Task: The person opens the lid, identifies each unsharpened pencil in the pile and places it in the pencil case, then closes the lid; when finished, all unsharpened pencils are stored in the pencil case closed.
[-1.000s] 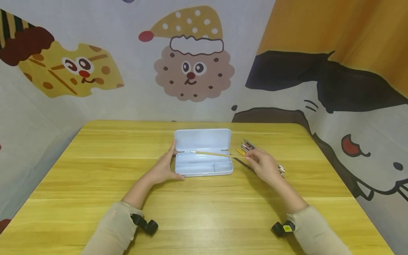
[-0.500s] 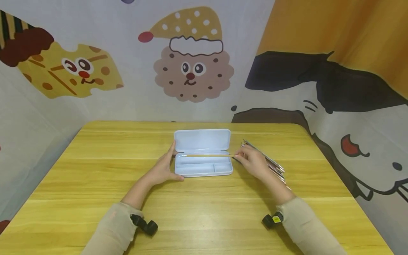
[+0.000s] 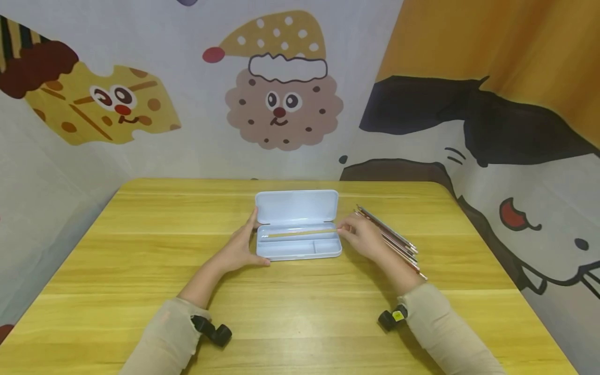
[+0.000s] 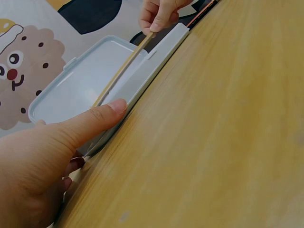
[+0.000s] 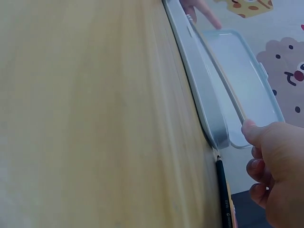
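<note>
The pencil [image 3: 300, 233] — pinched at its end by the right hand [image 3: 361, 240] — is now being lowered into the pencil case [image 3: 298, 249], which is being steadied by the left hand's [image 3: 238, 250] loosely spread fingers.

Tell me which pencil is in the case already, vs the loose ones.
The light wooden pencil, pinched at its end by the right hand, lies along the open pencil case. The other pencils lie bunched on the table right of that hand.

On the bench [image 3: 300, 312]: 1 open pencil case [image 3: 297, 224], with 1 pencil [image 3: 300, 233] inside it. Just right of the case lies 1 bundle of pencils [image 3: 391, 239], too tightly packed to count. 2 hands: left [image 3: 236, 250], right [image 3: 363, 239].
</note>
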Action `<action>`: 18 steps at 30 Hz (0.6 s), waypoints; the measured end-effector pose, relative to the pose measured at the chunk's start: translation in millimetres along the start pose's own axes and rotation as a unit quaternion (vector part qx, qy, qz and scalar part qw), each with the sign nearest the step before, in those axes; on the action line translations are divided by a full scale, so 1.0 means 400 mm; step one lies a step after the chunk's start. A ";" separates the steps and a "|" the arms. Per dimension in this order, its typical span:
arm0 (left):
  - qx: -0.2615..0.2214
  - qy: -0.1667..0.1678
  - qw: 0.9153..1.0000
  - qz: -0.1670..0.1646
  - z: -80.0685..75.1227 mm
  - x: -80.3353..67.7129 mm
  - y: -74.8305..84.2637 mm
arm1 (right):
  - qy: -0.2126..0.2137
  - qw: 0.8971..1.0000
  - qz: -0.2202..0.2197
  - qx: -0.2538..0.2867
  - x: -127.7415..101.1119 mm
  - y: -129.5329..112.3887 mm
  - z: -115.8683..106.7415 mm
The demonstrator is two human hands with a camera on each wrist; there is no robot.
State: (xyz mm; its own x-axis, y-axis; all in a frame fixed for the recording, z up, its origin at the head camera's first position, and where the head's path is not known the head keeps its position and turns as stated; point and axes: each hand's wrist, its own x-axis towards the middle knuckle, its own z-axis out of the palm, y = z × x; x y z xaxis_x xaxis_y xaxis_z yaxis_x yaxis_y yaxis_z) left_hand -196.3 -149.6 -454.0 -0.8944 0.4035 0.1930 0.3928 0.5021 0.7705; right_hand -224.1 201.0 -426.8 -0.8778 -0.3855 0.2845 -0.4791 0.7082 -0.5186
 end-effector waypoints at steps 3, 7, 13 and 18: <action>0.003 -0.002 1.000 -0.002 0.000 0.000 0.000 | 0.004 1.000 -0.009 -0.003 0.000 0.000 0.006; 0.007 -0.005 1.000 -0.009 0.000 0.001 -0.002 | -0.003 1.000 -0.008 0.001 -0.002 -0.002 0.012; 0.012 -0.007 1.000 -0.011 0.001 0.000 -0.003 | -0.033 0.999 0.008 0.012 -0.003 0.001 0.018; 0.012 -0.005 1.000 -0.010 0.002 0.000 -0.003 | -0.049 0.999 0.011 0.012 -0.001 0.010 0.021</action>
State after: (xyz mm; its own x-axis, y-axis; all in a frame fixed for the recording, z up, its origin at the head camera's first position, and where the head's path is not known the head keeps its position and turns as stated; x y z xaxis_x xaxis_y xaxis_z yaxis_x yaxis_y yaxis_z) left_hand -196.7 -149.7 -455.5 -0.9001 0.4002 0.1724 0.3801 0.5276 0.7597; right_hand -225.6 199.0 -435.9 -0.8840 -0.4257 0.1933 -0.4577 0.7034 -0.5438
